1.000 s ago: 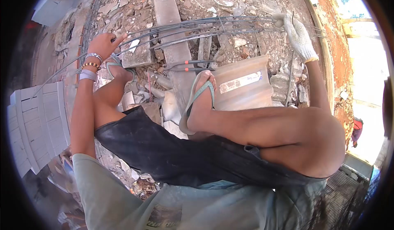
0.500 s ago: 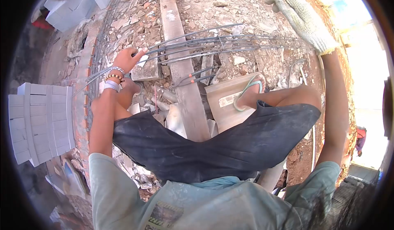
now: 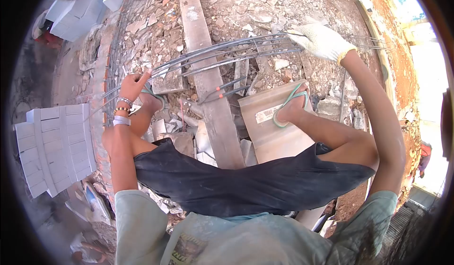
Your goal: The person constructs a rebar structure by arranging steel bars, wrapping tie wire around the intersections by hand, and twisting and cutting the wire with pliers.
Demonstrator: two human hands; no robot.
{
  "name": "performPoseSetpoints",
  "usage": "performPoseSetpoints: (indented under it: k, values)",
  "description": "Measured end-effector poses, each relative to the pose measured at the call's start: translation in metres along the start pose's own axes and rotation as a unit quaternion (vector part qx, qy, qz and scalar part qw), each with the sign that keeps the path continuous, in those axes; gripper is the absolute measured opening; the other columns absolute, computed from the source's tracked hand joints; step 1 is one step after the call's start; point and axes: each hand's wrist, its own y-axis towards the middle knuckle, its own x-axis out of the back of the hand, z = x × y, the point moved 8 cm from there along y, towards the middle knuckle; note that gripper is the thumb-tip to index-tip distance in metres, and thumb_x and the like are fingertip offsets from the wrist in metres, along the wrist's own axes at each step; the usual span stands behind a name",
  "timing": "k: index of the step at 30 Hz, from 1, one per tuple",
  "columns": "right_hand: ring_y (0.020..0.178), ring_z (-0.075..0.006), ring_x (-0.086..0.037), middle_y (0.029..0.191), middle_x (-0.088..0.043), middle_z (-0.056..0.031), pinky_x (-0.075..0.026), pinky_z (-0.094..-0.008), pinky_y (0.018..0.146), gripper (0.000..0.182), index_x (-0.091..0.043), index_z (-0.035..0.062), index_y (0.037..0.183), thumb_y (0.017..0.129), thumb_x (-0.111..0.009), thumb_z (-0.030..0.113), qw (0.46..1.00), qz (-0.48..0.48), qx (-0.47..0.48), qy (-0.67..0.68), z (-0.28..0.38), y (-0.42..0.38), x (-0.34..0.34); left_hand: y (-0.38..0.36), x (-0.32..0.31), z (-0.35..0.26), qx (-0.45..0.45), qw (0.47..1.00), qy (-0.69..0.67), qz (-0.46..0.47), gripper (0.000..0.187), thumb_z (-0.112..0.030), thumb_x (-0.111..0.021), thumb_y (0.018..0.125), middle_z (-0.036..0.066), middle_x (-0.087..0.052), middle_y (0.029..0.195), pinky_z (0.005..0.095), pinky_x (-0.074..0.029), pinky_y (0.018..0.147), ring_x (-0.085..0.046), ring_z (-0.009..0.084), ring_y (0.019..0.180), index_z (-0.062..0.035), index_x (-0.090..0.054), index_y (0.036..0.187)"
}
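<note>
A bundle of thin steel rebars (image 3: 208,59) runs crosswise in front of me, above the rubble. My left hand (image 3: 134,85), bare and with bracelets on its wrist, is closed round the bundle's left part, its thumb lying along the bars. In a white knitted glove, my right hand (image 3: 324,41) grips the bars farther right; the glove hides its fingers' exact hold. Between the hands and just below the bars, pincers (image 3: 222,91) with dark and orange handles lie across a wooden plank (image 3: 196,23).
Broken rubble (image 3: 250,4) covers the ground. My sandalled right foot rests on a beige panel (image 3: 265,137). Pale blocks (image 3: 54,146) are stacked at left, with more blocks (image 3: 82,12) at upper left. A brick edge runs down the left; another person (image 3: 424,156) is at far right.
My gloved right hand has come down and left from above the bars and closed on them. My left hand has shifted slightly down and left, still on the bars.
</note>
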Motion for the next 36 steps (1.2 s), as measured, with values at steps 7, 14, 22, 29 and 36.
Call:
performPoseSetpoints:
  k: [7,14,22,29,36]
  values:
    - [0.097,-0.0378,-0.065,0.101,-0.069,-0.0206,-0.049,-0.0452,0.087,0.043,-0.07,0.0039,0.101,0.093,-0.052,0.042,0.979,0.144,-0.062,0.128,-0.017,0.038,-0.114,0.004,-0.014,0.042,0.007,0.995,0.093,0.023,0.075,-0.067,-0.062,0.083,0.014,-0.05,0.049,0.0395,-0.039,0.051,-0.047,0.0234,0.047,0.0027,-0.061,0.057]
    - [0.091,-0.0337,-0.068,0.091,-0.072,-0.0186,-0.049,-0.0401,0.084,0.053,-0.073,0.0013,0.1,0.094,-0.05,0.049,0.872,0.0,-0.273,0.407,-0.058,0.032,-0.22,0.029,-0.035,0.021,0.021,0.992,0.113,0.053,0.078,-0.071,-0.06,0.082,0.015,-0.051,0.049,0.041,-0.041,0.052,-0.051,0.0271,0.048,0.0027,-0.06,0.056]
    - [0.068,-0.0199,-0.063,0.081,-0.07,-0.0114,-0.049,-0.0344,0.069,0.052,-0.074,0.0019,0.1,0.098,-0.05,0.048,0.818,-0.122,-0.327,0.456,-0.066,0.028,-0.197,0.056,-0.039,0.016,0.02,0.993,0.098,0.06,0.081,-0.075,-0.06,0.078,0.016,-0.047,0.046,0.0419,-0.039,0.049,-0.047,0.0277,0.045,0.0024,-0.058,0.053]
    - [0.07,-0.0209,-0.064,0.079,-0.069,-0.012,-0.049,-0.0349,0.07,0.045,-0.073,0.0043,0.1,0.094,-0.056,0.046,0.852,-0.156,-0.268,0.422,-0.058,0.05,-0.202,0.056,-0.047,0.013,0.038,0.981,0.169,0.084,0.079,-0.075,-0.06,0.078,0.019,-0.057,0.055,0.0436,-0.047,0.057,-0.059,0.033,0.054,0.0011,-0.064,0.057]
    - [0.108,-0.0391,-0.062,0.111,-0.068,-0.0219,-0.047,-0.045,0.095,0.049,-0.072,0.0056,0.107,0.089,-0.057,0.049,0.922,-0.082,-0.239,0.294,-0.042,0.068,-0.211,0.059,-0.061,0.017,0.022,0.978,0.191,0.08,0.085,-0.08,-0.053,0.078,0.019,-0.061,0.059,0.0451,-0.051,0.066,-0.063,0.0342,0.061,0.0018,-0.067,0.062]
